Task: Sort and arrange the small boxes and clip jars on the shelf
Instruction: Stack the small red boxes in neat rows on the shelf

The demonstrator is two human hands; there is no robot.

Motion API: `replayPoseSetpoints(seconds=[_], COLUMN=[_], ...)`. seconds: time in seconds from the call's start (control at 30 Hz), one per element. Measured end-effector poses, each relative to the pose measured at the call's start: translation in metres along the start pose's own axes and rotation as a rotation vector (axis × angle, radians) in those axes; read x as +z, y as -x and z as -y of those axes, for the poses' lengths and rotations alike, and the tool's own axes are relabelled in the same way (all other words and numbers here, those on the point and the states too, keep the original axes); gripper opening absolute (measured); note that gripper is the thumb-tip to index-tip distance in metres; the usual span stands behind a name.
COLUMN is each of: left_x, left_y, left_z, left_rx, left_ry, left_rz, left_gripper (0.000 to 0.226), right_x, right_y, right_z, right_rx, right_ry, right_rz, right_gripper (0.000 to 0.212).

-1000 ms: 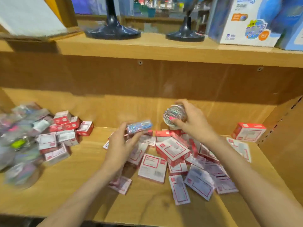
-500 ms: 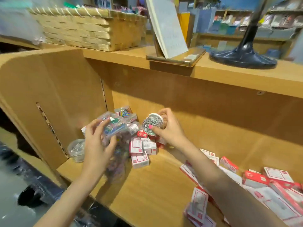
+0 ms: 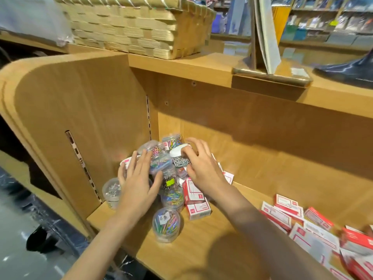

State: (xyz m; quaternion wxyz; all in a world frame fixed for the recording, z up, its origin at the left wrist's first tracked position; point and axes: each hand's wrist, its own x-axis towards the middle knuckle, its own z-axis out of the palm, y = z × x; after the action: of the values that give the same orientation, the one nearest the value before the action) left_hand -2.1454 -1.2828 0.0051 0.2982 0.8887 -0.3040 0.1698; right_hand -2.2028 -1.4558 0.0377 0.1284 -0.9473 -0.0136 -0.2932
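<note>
Bright overhead light; soft arm shadows on the shelf board (image 3: 201,249); wide-angle bowing at edges; motion blur toward 9 o'clock.

I'm seeing a smooth, matt tan wood-laminate shelf (image 3: 201,249), glossy clear plastic jars (image 3: 166,223) of coloured clips, red-and-white cardboard boxes (image 3: 196,203), and a rough woven straw basket (image 3: 131,31).
</note>
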Motion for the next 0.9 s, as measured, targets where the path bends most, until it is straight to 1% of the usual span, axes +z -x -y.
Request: replayPoseSetpoints(seconds=[0.1,0.17,0.27,0.37,0.43,0.47,0.53,0.6,0.63,0.7,0.73,0.83,0.9], left_x=[0.000,0.000,-0.003,-0.002,0.003,0.007,0.013,0.018,0.021,0.026,0.027,0.023,0.018], left_y=[0.001,0.003,0.010,0.016,0.018,0.017,0.013,0.011,0.012,0.014,0.016,0.017,0.021], left_z=[0.002,0.003,-0.001,-0.024,-0.040,-0.045,-0.047,-0.041,-0.039,-0.034,-0.033,-0.030,-0.027], left_rx=[0.010,0.026,0.117,0.251,0.295,0.283,0.156,0.004,-0.033,-0.038,-0.028,-0.024,-0.011], left_ry=[0.040,0.052,0.043,0.125,0.122,0.070,-0.060,-0.143,-0.165,-0.184,-0.189,-0.163,-0.125], left_rz=[0.013,-0.006,-0.068,-0.119,-0.121,-0.131,-0.154,-0.116,-0.076,-0.022,-0.012,-0.012,0.003], left_gripper=[0.077,0.072,0.058,0.045,0.043,0.043,0.046,0.052,0.054,0.055,0.056,0.060,0.061], right_x=[-0.008,-0.011,-0.018,-0.040,-0.060,-0.070,-0.091,-0.106,-0.109,-0.109,-0.106,-0.085,-0.069], right_y=[0.010,0.016,0.030,0.052,0.072,0.084,0.110,0.132,0.140,0.145,0.141,0.114,0.093], right_z=[-0.002,-0.006,-0.013,-0.024,-0.035,-0.042,-0.055,-0.061,-0.062,-0.056,-0.049,-0.023,-0.006], right_rx=[0.024,0.080,0.216,0.341,0.440,0.503,0.634,0.720,0.738,0.727,0.685,0.470,0.374], right_ry=[-0.016,-0.045,-0.107,-0.118,-0.084,-0.066,-0.038,-0.002,0.013,0.019,0.010,-0.041,-0.077], right_rz=[0.024,0.004,-0.043,-0.046,-0.048,-0.058,-0.090,-0.092,-0.082,-0.073,-0.070,0.018,0.066], right_gripper=[0.029,0.030,0.032,0.037,0.037,0.037,0.037,0.037,0.037,0.036,0.036,0.038,0.041])
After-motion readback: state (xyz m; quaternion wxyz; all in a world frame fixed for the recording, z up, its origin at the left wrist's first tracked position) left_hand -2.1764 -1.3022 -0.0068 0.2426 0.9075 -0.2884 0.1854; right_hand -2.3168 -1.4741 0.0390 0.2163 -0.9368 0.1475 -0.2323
